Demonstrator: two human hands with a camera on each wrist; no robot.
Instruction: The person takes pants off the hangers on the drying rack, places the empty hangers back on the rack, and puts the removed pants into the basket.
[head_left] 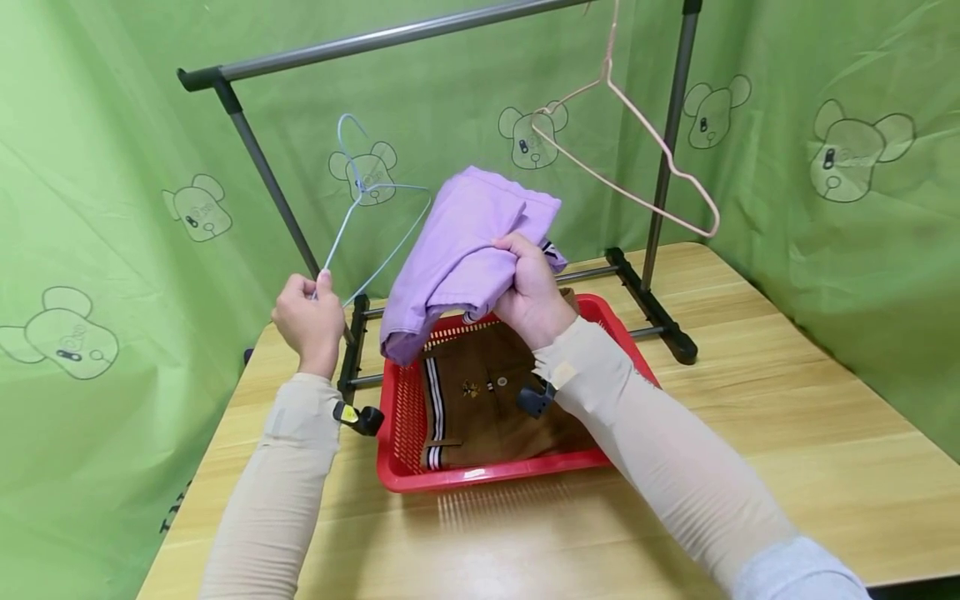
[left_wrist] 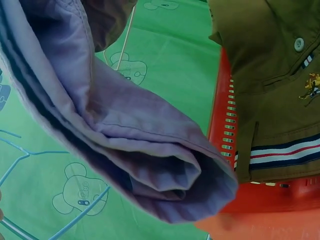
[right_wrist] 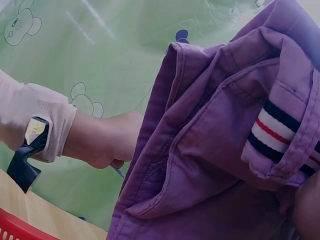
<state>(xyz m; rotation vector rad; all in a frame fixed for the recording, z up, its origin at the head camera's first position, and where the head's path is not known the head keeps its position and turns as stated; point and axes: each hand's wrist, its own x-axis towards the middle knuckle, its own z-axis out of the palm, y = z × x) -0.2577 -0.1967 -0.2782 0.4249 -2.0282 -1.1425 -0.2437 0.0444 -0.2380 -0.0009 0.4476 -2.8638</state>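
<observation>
My left hand [head_left: 309, 321] grips a light blue wire hanger [head_left: 347, 223] by one corner, its hook pointing up. With thumb on top, my right hand [head_left: 534, 293] holds folded purple pants [head_left: 468, 242] above the basket. In the right wrist view a navy, white and red striped band [right_wrist: 280, 132] shows on the pants. A rolled edge of the pants [left_wrist: 160, 155] fills much of the left wrist view. Brown pants [head_left: 480, 392] with a button, small embroidery and a striped side lie in the red basket [head_left: 427, 482] below.
A grey metal clothes rack [head_left: 405, 32] stands on the wooden table [head_left: 787, 433] behind the basket. From its bar hangs a pink hanger [head_left: 637, 196], at the right. Green cloth [head_left: 97, 183] with bear-like drawings surrounds the table at the back and sides.
</observation>
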